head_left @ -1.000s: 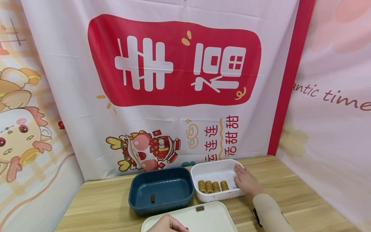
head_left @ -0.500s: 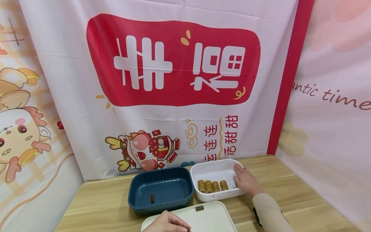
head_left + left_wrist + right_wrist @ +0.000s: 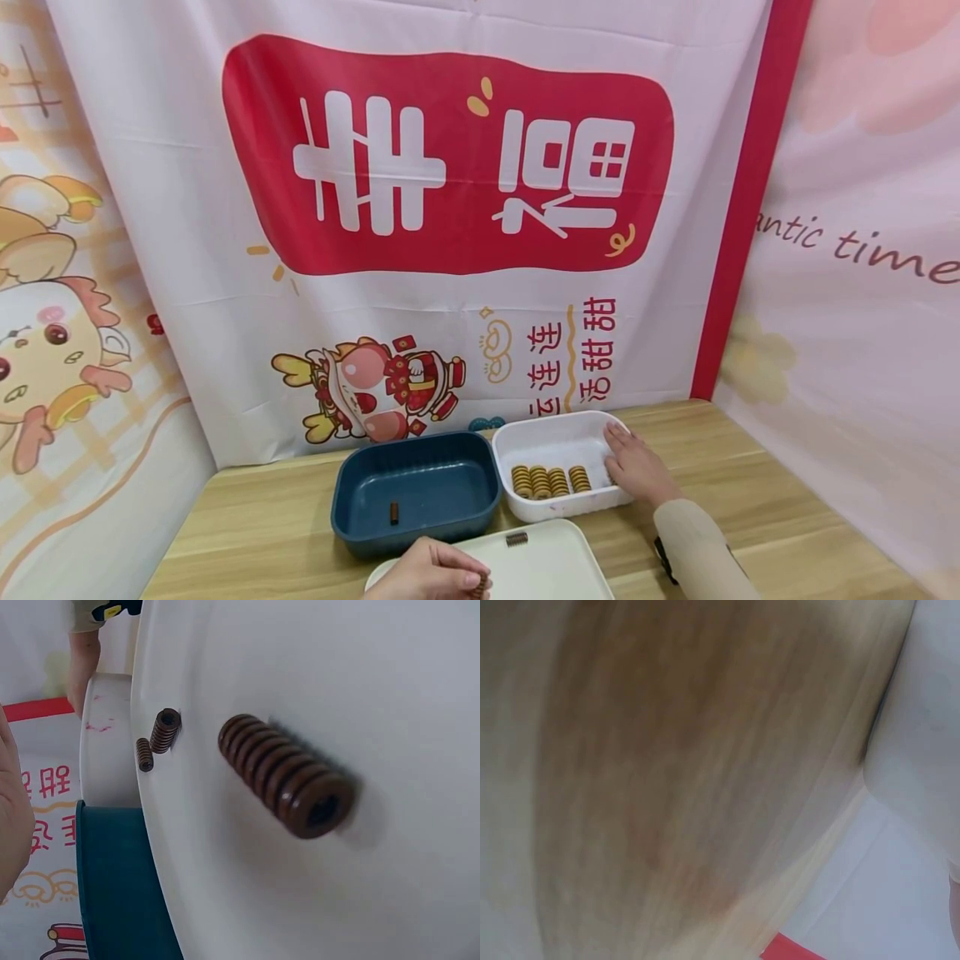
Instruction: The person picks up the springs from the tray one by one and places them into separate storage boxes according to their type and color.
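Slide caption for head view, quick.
Left hand pinches a brown spring over the cream tray; right hand rests on white bin.

Left hand (image 3: 427, 573) farther forward — pinched spring (image 3: 481, 586) showing more

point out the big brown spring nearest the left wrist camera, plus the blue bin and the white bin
Brown spring (image 3: 280, 772), left wrist view: on the coils at its middle.
Blue bin (image 3: 437, 492), head view: on its bare floor.
White bin (image 3: 577, 505), head view: on its near outer wall.

Left fingers (image 3: 452, 557) pinching, right arm (image 3: 697, 542) extended, right fingers (image 3: 618, 438) outstretched
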### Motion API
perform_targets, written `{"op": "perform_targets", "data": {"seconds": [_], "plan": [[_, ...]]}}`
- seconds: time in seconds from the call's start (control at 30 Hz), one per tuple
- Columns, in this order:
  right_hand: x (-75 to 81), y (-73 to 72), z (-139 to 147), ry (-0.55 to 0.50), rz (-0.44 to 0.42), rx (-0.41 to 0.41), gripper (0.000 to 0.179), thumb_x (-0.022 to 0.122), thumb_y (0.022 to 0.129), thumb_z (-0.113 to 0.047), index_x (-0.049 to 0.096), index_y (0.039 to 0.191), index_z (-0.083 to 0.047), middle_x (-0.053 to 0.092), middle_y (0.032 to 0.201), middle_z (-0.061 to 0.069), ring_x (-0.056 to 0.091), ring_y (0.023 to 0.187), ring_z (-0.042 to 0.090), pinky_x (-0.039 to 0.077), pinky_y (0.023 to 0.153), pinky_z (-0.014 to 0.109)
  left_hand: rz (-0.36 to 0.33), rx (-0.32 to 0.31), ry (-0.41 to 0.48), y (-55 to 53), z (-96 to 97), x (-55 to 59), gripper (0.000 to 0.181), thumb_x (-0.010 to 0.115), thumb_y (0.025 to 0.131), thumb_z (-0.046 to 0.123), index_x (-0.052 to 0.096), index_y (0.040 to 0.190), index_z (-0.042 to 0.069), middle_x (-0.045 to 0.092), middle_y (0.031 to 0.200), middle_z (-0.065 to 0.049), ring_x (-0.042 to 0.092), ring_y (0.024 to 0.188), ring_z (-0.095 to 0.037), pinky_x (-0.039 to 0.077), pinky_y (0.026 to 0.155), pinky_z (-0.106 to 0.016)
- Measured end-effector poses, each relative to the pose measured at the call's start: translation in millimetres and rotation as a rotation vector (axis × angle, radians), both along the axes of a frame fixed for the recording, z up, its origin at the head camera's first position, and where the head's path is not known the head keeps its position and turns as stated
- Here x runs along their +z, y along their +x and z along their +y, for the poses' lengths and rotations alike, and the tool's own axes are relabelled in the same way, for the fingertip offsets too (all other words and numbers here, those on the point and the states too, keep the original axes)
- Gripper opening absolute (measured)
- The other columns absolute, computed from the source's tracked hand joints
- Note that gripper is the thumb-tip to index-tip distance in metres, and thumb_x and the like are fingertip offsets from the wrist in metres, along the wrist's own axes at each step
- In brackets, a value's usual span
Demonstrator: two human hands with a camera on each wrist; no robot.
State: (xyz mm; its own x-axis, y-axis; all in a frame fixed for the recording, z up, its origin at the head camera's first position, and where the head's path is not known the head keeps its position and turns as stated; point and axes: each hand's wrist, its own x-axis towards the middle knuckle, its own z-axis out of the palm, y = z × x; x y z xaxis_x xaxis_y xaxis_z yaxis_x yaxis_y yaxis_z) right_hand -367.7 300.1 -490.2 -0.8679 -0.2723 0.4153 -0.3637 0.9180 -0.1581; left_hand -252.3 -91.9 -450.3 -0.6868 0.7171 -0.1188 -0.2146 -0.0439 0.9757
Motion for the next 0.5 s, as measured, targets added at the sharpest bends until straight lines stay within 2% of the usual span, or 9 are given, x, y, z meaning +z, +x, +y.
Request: {"op": "perform_targets", "data": {"seconds": [0.17, 0.33, 0.5], "plan": [[0.2, 1.2, -0.7, -0.002, 0.017, 0.007, 0.046, 0.052, 0.09, -0.01, 0.049, 0.126, 0.019, 0.047, 0.134, 0.031, 0.041, 0.128, 0.043, 0.029, 0.106, 0.054, -0.094, 0.016, 0.044, -0.3, -0.8, 4.7, 0.026, 0.064, 0.091, 0.01, 0.068, 0.111, -0.006, 0.071, 0.1, -0.011, 0.067, 0.088, -0.013, 0.052, 0.086, -0.032], [0.9, 1.9, -0.8, -0.004, 0.011, 0.009, 0.046, 0.052, 0.09, -0.01, 0.049, 0.126, 0.019, 0.047, 0.134, 0.031, 0.041, 0.129, 0.043, 0.028, 0.107, 0.054, -0.09, 0.07, 0.01, -3.1, -2.1, 5.1, 0.027, 0.062, 0.093, 0.01, 0.067, 0.113, -0.006, 0.071, 0.101, -0.01, 0.067, 0.091, -0.013, 0.051, 0.086, -0.031], [1.5, 1.7, -0.4, 0.001, -0.017, 0.001, 0.047, 0.052, 0.091, -0.01, 0.048, 0.127, 0.018, 0.046, 0.136, 0.03, 0.039, 0.13, 0.042, 0.027, 0.108, 0.054, -0.127, 0.091, 0.027, -5.2, -3.0, 3.4, 0.024, 0.059, 0.094, 0.009, 0.068, 0.112, -0.004, 0.071, 0.101, -0.01, 0.068, 0.092, -0.014, 0.051, 0.087, -0.031]]}}
